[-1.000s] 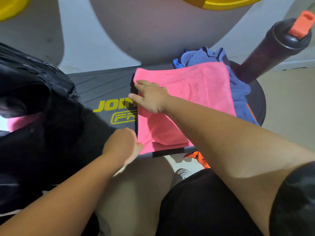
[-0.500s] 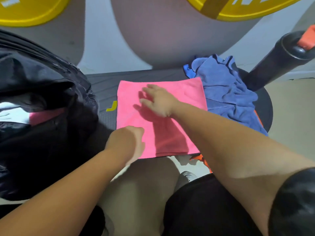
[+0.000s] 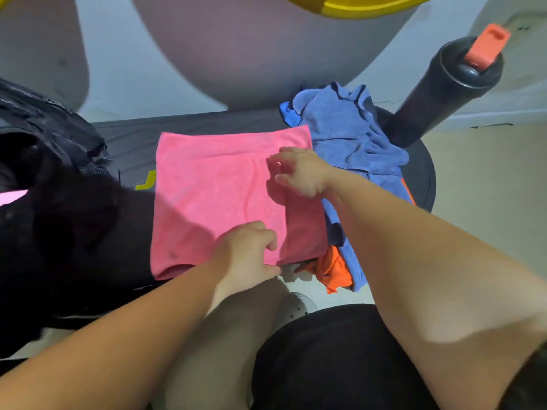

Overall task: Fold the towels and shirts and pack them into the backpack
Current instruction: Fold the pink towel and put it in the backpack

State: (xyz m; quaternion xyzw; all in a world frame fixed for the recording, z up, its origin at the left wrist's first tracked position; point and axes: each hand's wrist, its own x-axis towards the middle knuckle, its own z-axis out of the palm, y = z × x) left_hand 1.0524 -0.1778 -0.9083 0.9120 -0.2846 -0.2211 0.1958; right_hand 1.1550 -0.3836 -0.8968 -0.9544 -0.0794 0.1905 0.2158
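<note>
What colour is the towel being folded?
The towel is pink, clearest in the head view.

Black shorts [image 3: 334,356], black short sleeve [image 3: 528,383], forearms [image 3: 414,247] bare.

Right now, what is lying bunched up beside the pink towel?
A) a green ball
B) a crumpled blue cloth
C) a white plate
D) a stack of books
B: a crumpled blue cloth lies in a heap against the right edge of the flat pink towel.
</note>
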